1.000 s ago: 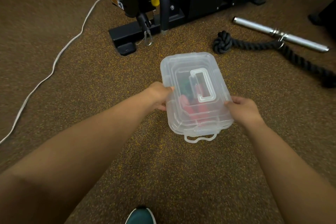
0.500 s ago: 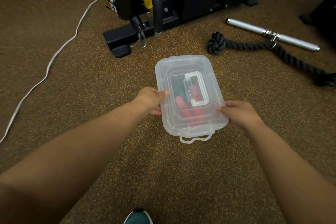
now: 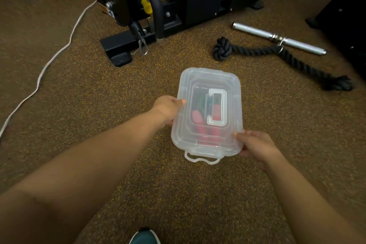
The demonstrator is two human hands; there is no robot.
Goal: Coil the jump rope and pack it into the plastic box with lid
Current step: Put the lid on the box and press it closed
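Observation:
A clear plastic box [image 3: 208, 77] with its lid on is held above the brown speckled floor. Through the lid I see the jump rope [image 3: 200, 119] inside: red handles and a dark green cord. A flat carry handle [image 3: 216, 110] lies folded on the lid. A latch tab [image 3: 202, 157] sticks out at the near end. My left hand [image 3: 168, 109] grips the box's left side, thumb on the lid. My right hand [image 3: 255, 147] grips the near right corner.
A black weight machine base [image 3: 122, 49] with a carabiner stands ahead. A black knotted rope [image 3: 277, 53] and a steel bar [image 3: 277, 37] lie to the right. A white cord [image 3: 49, 61] runs along the left floor. My teal shoe [image 3: 144, 237] shows below.
The box, held in both hands, has shifted slightly lower in the view, and its near end has turned a little to the left. Both grips are unchanged.

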